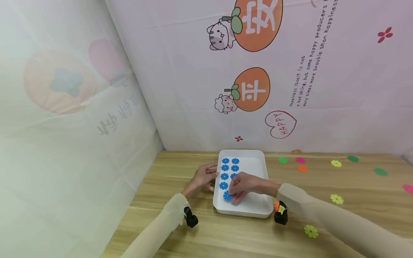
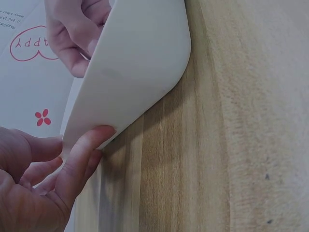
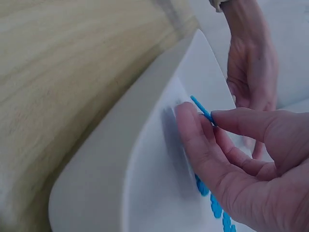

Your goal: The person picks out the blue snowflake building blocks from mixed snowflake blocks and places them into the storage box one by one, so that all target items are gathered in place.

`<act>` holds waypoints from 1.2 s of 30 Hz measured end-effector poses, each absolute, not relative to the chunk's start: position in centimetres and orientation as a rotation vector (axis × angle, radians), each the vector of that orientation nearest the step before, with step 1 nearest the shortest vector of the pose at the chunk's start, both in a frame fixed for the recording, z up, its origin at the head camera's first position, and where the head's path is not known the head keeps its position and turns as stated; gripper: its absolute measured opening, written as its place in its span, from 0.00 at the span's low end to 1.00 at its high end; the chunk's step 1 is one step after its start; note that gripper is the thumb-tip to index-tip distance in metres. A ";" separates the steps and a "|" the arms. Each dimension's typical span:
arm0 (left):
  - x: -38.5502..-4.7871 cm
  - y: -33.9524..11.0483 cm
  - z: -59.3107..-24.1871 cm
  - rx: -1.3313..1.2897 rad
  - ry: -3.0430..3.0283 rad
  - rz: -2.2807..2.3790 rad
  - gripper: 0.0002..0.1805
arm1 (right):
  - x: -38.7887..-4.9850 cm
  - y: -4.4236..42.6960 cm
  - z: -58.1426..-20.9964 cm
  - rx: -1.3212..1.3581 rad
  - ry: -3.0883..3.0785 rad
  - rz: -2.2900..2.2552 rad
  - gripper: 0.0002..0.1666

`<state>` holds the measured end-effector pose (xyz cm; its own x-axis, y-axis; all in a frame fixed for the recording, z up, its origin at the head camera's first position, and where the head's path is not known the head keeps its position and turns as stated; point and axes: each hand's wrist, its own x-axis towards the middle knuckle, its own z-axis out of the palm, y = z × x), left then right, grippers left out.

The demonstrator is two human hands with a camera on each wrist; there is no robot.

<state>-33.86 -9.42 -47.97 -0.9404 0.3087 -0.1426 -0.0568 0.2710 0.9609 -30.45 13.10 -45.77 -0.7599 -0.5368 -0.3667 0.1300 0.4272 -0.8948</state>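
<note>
A white tray (image 1: 255, 209) on the wooden table holds blue snowflake discs (image 1: 224, 167) in two columns along its left side. Near the tray's front-left corner, my right hand (image 1: 243, 186) pinches a blue snowflake disc (image 3: 203, 110) between thumb and fingertips. In the right wrist view that disc shows edge-on, tilted and above the tray floor. My left hand (image 1: 202, 178) holds the tray's left wall; in the left wrist view one digit presses the outer face (image 2: 125, 72) and another meets the rim. Part of the right column is hidden behind my right hand.
Loose discs lie scattered to the tray's right: yellow (image 1: 337, 199), green (image 1: 380, 171), pink (image 1: 300, 160) and orange (image 1: 302, 168). An orange disc (image 1: 276, 206) sits by the tray's front-right corner. A printed cloth (image 1: 193, 107) hangs behind the table, with another at the left.
</note>
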 end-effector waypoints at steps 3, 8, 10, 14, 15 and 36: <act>-33.9 -9.5 -47.9 0.234 2.240 1.718 0.27 | -30.3 12.1 -45.9 -0.335 2.042 -1.356 0.05; -33.9 -9.5 -47.9 0.242 2.247 1.715 0.27 | -30.1 10.6 -46.0 -0.292 2.105 -1.334 0.04; -33.9 -9.4 -47.9 0.247 2.251 1.714 0.27 | -30.2 10.2 -46.1 -0.263 2.149 -1.317 0.04; -33.9 -9.4 -47.8 0.253 2.259 1.709 0.27 | -30.1 9.7 -46.2 -0.229 2.219 -1.297 0.04; -33.9 -9.4 -47.8 0.256 2.263 1.706 0.27 | -30.0 9.7 -46.1 -0.227 2.231 -1.297 0.05; -33.5 -9.1 -47.9 0.211 2.303 1.715 0.26 | -30.4 11.0 -45.0 -0.375 2.517 -1.069 0.08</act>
